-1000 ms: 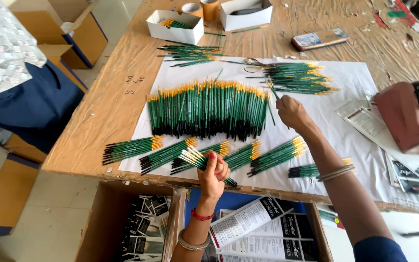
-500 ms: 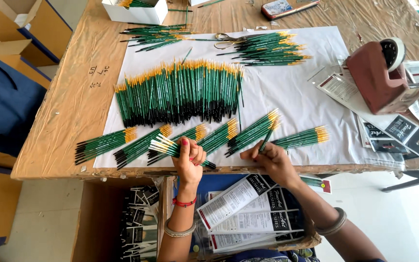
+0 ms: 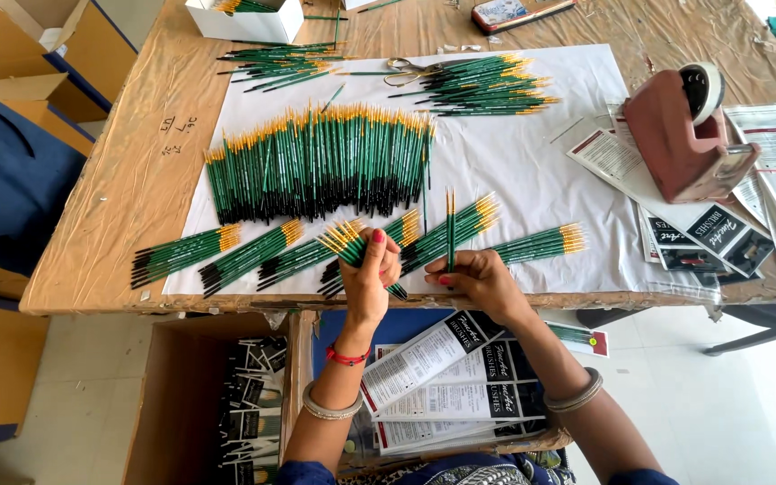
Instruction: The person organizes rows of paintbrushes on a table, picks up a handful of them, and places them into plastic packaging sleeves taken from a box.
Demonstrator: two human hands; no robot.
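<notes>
A single head-worn camera looks steeply down, close over the table (image 3: 119,224) edge and lap

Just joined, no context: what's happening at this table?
A person is sorting green paintbrushes by hand. The left hand grips a small fanned bunch of brushes; the right hand holds two brushes upright. On the white sheet lie a long row of brushes and several small bundles. A red tape dispenser stands at the right.

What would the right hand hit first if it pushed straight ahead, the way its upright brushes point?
Probably the big row of green brushes: the right hand aims two brushes toward its right end, though height above the table is unclear.
</notes>
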